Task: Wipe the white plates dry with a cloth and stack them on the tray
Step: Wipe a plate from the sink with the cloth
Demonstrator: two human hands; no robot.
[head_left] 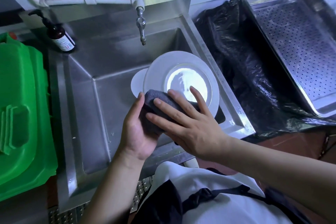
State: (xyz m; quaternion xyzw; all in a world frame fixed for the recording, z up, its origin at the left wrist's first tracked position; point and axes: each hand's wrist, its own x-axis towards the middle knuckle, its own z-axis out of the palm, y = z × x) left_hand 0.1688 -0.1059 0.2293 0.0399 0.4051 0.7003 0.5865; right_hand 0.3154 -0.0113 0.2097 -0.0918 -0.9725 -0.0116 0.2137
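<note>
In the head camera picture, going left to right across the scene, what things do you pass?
Green bin → soap bottle → tap → white plate → black plastic bag → perforated steel tray.

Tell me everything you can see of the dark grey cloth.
The dark grey cloth looks like soft, thick terry fabric, bunched into a wad rather than spread flat. It sits over the stainless steel sink, at the near rim of the tilted round white plate. The left hand cups it from below, thumb along its left side. The right hand lies on top with straight, spread fingers, pressing it toward the plate. Much of it is hidden between the hands.
</note>
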